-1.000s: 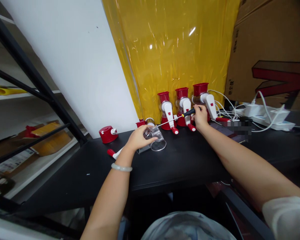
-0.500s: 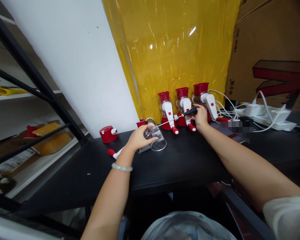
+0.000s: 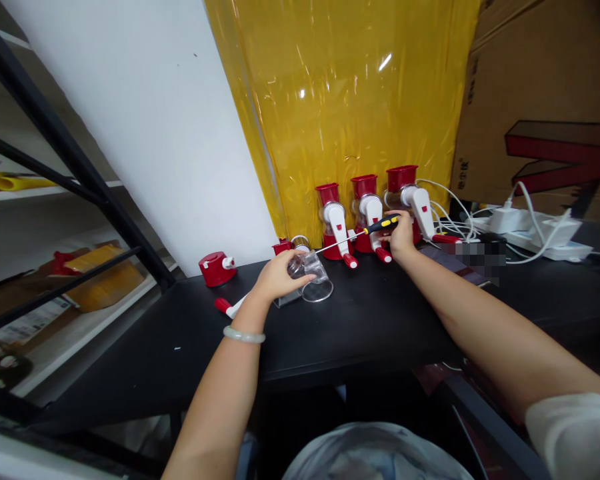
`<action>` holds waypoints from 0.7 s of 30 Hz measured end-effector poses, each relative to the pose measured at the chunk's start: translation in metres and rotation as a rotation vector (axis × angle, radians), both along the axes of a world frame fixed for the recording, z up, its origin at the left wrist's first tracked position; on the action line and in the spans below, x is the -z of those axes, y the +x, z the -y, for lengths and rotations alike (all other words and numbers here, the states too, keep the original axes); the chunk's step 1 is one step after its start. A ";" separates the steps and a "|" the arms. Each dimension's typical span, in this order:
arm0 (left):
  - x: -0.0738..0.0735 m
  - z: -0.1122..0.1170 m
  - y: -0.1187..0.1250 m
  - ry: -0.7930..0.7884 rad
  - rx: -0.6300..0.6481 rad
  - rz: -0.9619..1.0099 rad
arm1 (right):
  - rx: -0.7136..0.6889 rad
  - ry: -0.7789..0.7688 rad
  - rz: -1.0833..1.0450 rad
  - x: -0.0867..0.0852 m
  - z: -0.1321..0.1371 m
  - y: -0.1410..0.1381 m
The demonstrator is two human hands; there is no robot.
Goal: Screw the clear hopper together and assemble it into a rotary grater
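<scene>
My left hand [image 3: 285,275] is closed around a clear plastic grater body [image 3: 316,279], whose round opening tilts toward me just above the black table [image 3: 360,327]. In my right hand [image 3: 401,232] is a screwdriver [image 3: 381,224] with a black and yellow handle. Its thin shaft points left, and the tip meets the upper edge of the clear body; the exact contact is too small to make out. A red base [image 3: 217,268] sits left of my left hand. Partly behind my left wrist lies a white crank with a red grip [image 3: 223,305].
Three red and white rotary graters [image 3: 336,223] stand along the back against yellow plastic sheeting [image 3: 360,87]. A power strip [image 3: 555,243] with white cables lies at the right, before a cardboard box [image 3: 535,87]. Black shelf posts [image 3: 75,140] rise at the left.
The screwdriver handle has turned in my right hand, showing more yellow, and those fingers have shifted slightly. My left hand and the clear body stay in place.
</scene>
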State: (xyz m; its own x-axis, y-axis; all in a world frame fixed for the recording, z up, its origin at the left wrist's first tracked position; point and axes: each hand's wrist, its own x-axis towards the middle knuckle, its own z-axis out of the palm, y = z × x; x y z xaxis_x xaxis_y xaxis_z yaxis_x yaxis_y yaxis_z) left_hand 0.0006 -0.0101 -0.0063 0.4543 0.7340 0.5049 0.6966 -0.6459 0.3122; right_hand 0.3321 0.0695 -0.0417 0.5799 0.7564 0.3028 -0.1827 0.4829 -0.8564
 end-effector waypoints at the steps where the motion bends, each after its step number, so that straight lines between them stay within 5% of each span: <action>1: 0.000 0.000 0.000 0.000 0.000 0.001 | 0.007 0.013 0.000 0.000 0.000 0.000; 21: -0.001 0.001 0.001 0.001 0.001 0.002 | -0.021 -0.019 -0.071 -0.005 0.003 -0.002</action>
